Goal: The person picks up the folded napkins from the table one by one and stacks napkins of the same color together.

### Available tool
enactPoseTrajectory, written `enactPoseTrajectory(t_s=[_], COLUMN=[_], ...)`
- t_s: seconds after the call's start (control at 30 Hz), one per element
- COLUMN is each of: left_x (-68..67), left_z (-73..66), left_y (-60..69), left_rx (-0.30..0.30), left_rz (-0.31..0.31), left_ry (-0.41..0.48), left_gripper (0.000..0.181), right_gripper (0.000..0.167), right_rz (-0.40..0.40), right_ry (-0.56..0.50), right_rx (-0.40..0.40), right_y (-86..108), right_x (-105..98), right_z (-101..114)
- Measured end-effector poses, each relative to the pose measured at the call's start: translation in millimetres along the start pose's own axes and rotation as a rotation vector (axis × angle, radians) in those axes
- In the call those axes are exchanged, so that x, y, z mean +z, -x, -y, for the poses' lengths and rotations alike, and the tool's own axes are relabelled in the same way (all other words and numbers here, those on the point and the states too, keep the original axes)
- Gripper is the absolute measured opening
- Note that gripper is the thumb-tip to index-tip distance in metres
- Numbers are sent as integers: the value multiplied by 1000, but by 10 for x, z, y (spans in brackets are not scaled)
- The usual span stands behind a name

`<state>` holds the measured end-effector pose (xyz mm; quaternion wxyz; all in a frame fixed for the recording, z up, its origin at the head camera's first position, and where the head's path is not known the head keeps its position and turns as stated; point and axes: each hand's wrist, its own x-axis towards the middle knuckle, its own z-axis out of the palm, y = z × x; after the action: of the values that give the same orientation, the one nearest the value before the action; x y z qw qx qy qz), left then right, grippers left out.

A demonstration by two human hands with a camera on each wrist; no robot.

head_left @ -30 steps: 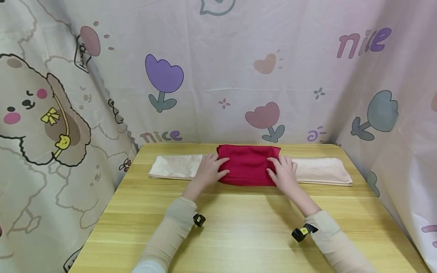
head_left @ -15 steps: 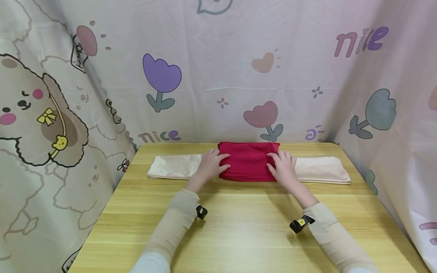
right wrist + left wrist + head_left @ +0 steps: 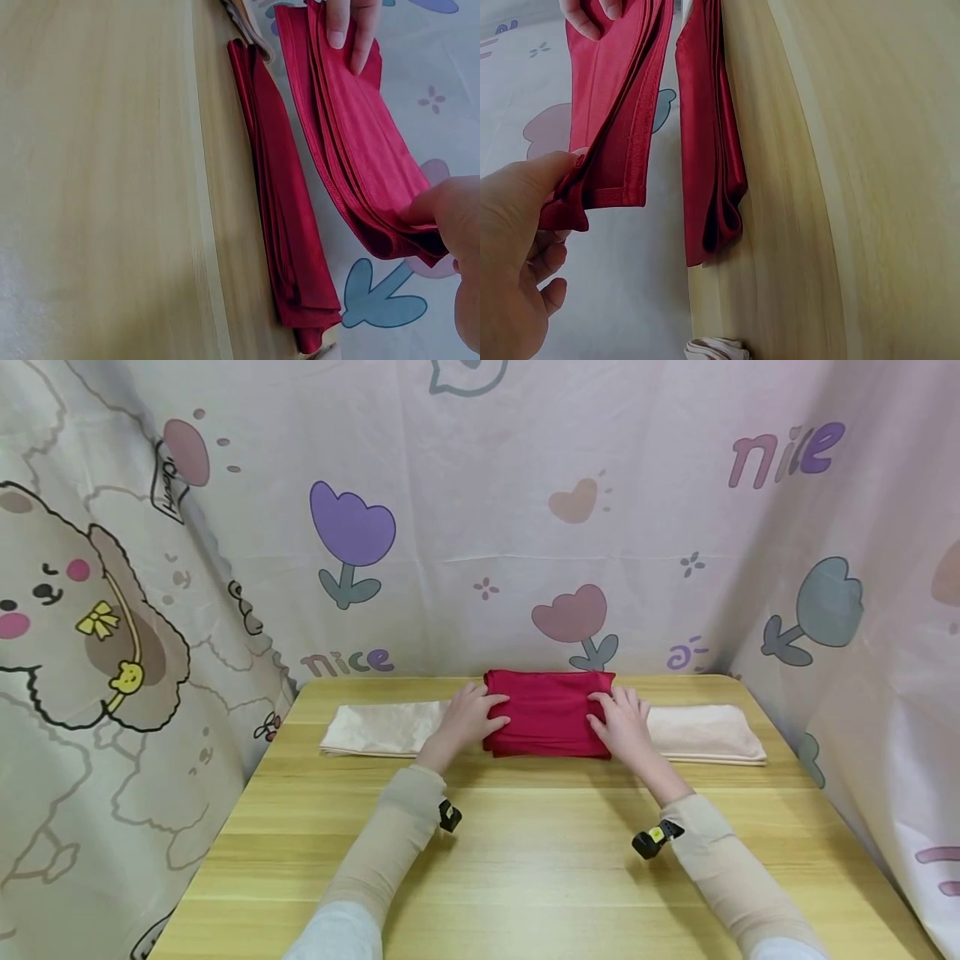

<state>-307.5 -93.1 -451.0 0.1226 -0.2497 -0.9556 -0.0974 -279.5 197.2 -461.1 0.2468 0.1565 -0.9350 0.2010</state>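
Loose layers are the weak spot of the raised red cloth (image 3: 367, 135)

The raised red cloth is above the desk (image 3: 525, 860), by the middle of its far edge; the left hand's (image 3: 467, 714) grip is clamped on one end, thumb against fingers, and the right hand's (image 3: 626, 720) grip pinches the other; a second red cloth (image 3: 289, 195) lies folded along the far edge, apart from it. The layers hang slightly spread between the two ends, so a slack or uneven grip could let the inner ones slip; lowering one end first could set it askew on the lower cloth; too far a reach could push either red cloth over the far edge; a sideways knock could shift the left cream cloth (image 3: 382, 729), towards the far left corner, or the right cream cloth (image 3: 705, 732), towards the far right.
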Motion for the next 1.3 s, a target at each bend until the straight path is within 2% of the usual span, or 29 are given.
enactPoseTrajectory(t_s=[0.73, 1.3], left_x=[148, 296], left_z=[38, 51], left_y=[-129, -134], left_rx=[-44, -105], left_rz=[68, 137], left_ry=[33, 22], left_gripper=[42, 48], right_gripper=[31, 36], right_rz=[87, 142], right_ry=[19, 38], right_rx=[60, 75], right_y=[-70, -59], right_x=[216, 383], right_z=[-122, -175])
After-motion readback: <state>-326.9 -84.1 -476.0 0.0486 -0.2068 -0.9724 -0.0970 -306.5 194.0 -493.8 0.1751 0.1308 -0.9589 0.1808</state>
